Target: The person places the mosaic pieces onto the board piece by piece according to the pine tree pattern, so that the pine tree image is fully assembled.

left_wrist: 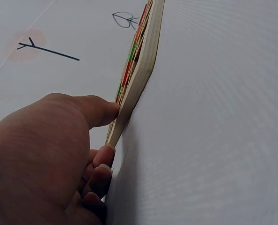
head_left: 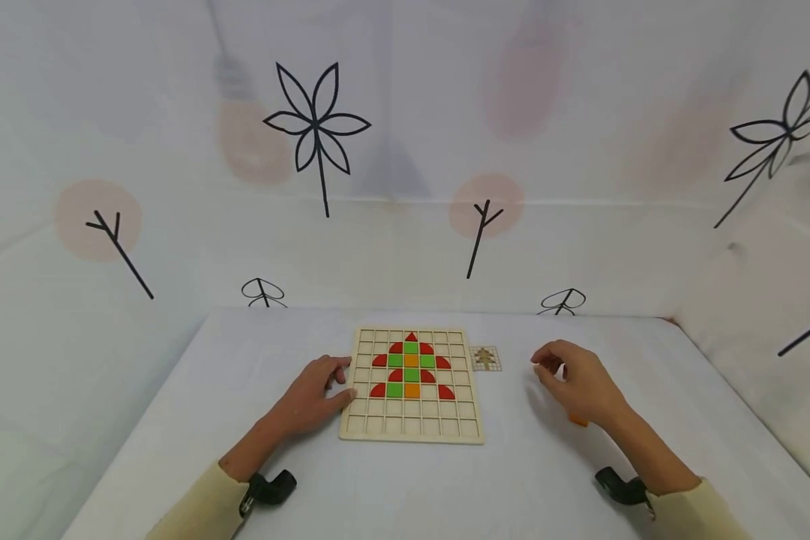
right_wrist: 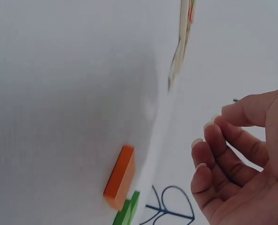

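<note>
A wooden grid board (head_left: 378, 427) lies flat on the white table, holding red, green and orange tiles in a tree shape. Its lowest tile row runs red, green, orange, a bare cell, red. My left hand (head_left: 313, 397) holds the board's left edge, thumb (left_wrist: 104, 110) at the upper rim and fingers (left_wrist: 99, 178) curled against the side. To the right, my right hand (head_left: 580, 379) hovers over the table, its fingers (right_wrist: 214, 145) loosely bent with no tile visible between them. An orange tile (right_wrist: 120, 178) and green tiles (right_wrist: 126, 210) lie below it.
A small card (head_left: 486, 358) with a brown tree pattern on a grid lies against the board's right edge. White cloth (head_left: 405, 255) printed with flowers and twigs rises behind the table (head_left: 418, 487). Dark wrist cameras (head_left: 273, 487) sit on both wrists.
</note>
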`<control>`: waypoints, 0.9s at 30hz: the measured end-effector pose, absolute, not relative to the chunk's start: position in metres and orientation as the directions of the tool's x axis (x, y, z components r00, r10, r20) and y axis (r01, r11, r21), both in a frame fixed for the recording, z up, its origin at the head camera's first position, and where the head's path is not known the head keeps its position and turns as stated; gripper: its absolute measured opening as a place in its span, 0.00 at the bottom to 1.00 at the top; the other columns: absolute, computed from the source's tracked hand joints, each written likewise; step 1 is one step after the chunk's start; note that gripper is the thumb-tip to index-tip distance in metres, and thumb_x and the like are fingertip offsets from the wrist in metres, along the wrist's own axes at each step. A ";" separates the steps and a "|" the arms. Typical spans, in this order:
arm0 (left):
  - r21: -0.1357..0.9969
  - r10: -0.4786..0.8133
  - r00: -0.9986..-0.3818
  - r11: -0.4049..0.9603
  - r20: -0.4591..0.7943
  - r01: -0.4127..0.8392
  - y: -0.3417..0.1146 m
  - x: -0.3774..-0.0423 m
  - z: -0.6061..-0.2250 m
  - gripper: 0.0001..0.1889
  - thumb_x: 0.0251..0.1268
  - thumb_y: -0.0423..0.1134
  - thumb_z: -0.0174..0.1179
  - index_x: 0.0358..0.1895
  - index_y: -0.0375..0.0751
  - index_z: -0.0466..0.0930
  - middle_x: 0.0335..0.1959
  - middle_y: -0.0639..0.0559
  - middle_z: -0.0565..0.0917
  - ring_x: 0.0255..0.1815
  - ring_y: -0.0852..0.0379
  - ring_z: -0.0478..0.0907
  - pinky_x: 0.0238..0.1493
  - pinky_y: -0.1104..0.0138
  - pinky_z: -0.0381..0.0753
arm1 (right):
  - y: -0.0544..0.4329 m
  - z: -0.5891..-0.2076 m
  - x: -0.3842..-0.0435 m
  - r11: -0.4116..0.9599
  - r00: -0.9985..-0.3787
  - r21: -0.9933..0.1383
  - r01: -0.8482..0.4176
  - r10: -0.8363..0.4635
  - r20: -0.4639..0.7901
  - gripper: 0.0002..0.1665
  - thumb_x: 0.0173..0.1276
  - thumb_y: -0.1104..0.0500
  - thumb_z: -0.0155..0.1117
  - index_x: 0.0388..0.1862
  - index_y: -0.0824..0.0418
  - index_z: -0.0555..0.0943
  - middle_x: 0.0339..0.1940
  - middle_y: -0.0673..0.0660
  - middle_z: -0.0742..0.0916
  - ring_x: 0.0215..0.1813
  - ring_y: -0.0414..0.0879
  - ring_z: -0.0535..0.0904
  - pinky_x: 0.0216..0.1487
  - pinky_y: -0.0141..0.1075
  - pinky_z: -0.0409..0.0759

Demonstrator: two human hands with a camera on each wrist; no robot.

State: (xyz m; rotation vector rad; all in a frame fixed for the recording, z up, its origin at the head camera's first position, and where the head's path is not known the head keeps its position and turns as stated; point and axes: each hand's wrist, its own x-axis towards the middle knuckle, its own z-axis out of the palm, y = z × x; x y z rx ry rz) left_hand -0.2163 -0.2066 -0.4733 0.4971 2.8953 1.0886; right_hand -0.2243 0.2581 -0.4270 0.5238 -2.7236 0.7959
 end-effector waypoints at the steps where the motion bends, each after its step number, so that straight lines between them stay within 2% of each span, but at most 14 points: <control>1: 0.644 0.296 -0.950 0.708 0.102 0.290 -0.207 -0.216 -0.473 0.31 0.75 0.43 0.68 0.75 0.35 0.73 0.44 0.58 0.76 0.44 0.59 0.69 0.46 0.63 0.70 | 0.261 -0.427 -0.226 0.784 -0.902 -0.468 -0.407 -0.265 0.342 0.06 0.72 0.65 0.70 0.46 0.62 0.86 0.37 0.49 0.85 0.40 0.43 0.78 0.40 0.35 0.77; 5: 0.640 0.294 -0.950 0.711 0.105 0.291 -0.207 -0.216 -0.473 0.31 0.74 0.43 0.68 0.75 0.35 0.73 0.44 0.58 0.76 0.44 0.59 0.69 0.46 0.63 0.70 | 0.270 -0.428 -0.231 0.804 -0.908 -0.455 -0.384 -0.238 0.346 0.05 0.72 0.65 0.70 0.45 0.62 0.86 0.37 0.51 0.86 0.40 0.46 0.79 0.41 0.36 0.79; 13: 0.640 0.292 -0.950 0.712 0.107 0.290 -0.207 -0.215 -0.475 0.31 0.74 0.44 0.68 0.74 0.36 0.74 0.44 0.59 0.75 0.44 0.59 0.69 0.45 0.64 0.69 | 0.291 -0.433 -0.239 0.853 -0.937 -0.436 -0.287 -0.155 0.313 0.06 0.72 0.64 0.69 0.45 0.64 0.85 0.40 0.57 0.87 0.43 0.53 0.80 0.42 0.46 0.77; 21: 0.647 0.285 -0.952 0.707 0.111 0.287 -0.207 -0.215 -0.476 0.30 0.74 0.44 0.68 0.74 0.36 0.74 0.43 0.59 0.75 0.44 0.59 0.69 0.45 0.64 0.69 | 0.308 -0.438 -0.244 0.884 -0.976 -0.438 -0.165 -0.081 0.204 0.15 0.72 0.59 0.69 0.49 0.70 0.84 0.45 0.66 0.84 0.47 0.60 0.78 0.43 0.49 0.78; 27: 0.645 0.286 -0.952 0.708 0.110 0.287 -0.207 -0.215 -0.475 0.30 0.74 0.44 0.68 0.74 0.36 0.74 0.43 0.59 0.75 0.44 0.59 0.69 0.45 0.64 0.69 | 0.317 -0.435 -0.244 0.886 -0.993 -0.449 -0.112 -0.078 0.093 0.20 0.72 0.55 0.71 0.51 0.72 0.83 0.44 0.65 0.85 0.44 0.56 0.80 0.37 0.43 0.79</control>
